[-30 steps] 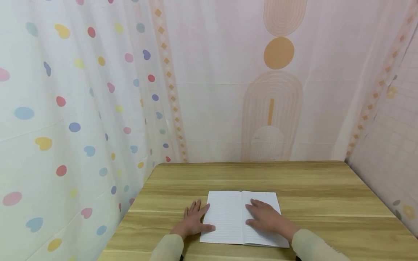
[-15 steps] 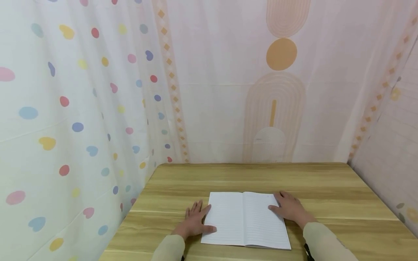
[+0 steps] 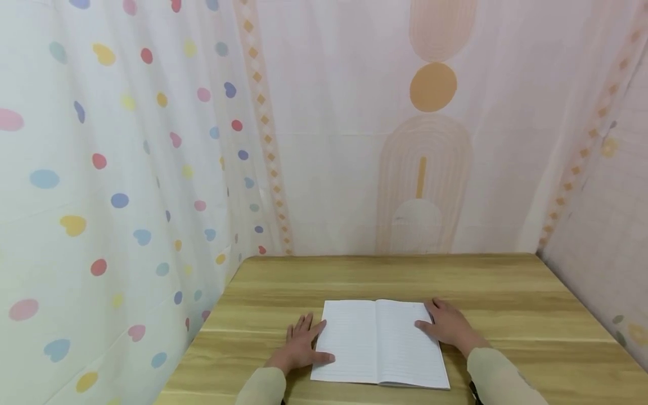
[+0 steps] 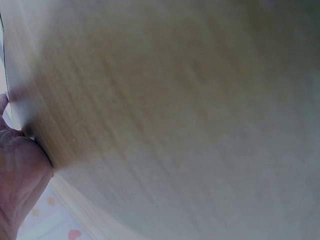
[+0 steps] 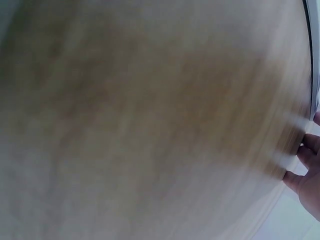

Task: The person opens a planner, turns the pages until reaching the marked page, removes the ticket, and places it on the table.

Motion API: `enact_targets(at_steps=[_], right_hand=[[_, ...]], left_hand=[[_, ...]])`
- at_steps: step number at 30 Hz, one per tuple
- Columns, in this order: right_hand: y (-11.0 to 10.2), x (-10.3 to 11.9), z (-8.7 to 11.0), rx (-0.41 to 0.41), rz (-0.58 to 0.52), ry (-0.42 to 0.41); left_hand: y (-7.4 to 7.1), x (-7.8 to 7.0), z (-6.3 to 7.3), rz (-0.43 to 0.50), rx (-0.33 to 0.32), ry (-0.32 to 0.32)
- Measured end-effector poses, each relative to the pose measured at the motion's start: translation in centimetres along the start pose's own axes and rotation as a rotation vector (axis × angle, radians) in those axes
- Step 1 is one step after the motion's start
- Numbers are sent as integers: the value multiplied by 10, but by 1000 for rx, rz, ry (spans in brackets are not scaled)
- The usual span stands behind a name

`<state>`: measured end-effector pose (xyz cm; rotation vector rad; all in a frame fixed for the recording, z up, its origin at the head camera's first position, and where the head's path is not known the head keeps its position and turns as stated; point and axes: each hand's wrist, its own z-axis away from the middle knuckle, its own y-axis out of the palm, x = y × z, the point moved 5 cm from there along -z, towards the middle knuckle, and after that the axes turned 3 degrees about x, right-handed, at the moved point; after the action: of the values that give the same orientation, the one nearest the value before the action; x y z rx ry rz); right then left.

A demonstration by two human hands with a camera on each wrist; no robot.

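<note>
An open notebook (image 3: 354, 337) with lined white pages lies flat on the wooden table. My left hand (image 3: 300, 347) rests at its left edge, fingers spread and straight on the tabletop, thumb over the lower left page. At the upper right edge lies my right hand (image 3: 450, 325), its thumb on the right page and its fingers along the outer edge near the corner. In the left wrist view, part of the left hand (image 4: 22, 170) shows at the far left. The right wrist view catches the fingertips of the right hand (image 5: 307, 165) touching the table beside the dark notebook edge.
The wood-grain table (image 3: 385, 275) reaches back to a pale curtain (image 3: 329, 169) with arch patterns. A dotted curtain (image 3: 126, 185) hangs along the left side, and another pale cloth (image 3: 602, 236) on the right.
My right hand has moved right, from the middle of the right page to its outer edge, uncovering the page. The left hand and notebook stay in place.
</note>
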<state>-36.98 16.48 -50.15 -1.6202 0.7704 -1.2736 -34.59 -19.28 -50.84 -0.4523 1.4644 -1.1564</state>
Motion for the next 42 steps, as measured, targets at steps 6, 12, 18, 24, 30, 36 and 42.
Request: enact_targets(at_steps=[6, 12, 18, 24, 30, 36, 42], right_hand=[[1, 0, 1, 12, -6, 11], [0, 0, 1, 11, -8, 10], [0, 1, -1, 13, -15, 10], [-1, 2, 0, -1, -20, 7], [-1, 1, -1, -43, -68, 10], [-3, 1, -5, -91, -98, 5], [-6, 3, -9, -126, -270, 39]], left_hand=[[2, 2, 0, -3, -10, 0], [2, 2, 0, -5, -11, 3], [1, 1, 0, -7, -15, -3], [1, 1, -1, -18, -10, -5], [1, 1, -2, -15, -3, -10], [1, -3, 0, -10, -4, 2], [1, -3, 1, -6, -2, -5]])
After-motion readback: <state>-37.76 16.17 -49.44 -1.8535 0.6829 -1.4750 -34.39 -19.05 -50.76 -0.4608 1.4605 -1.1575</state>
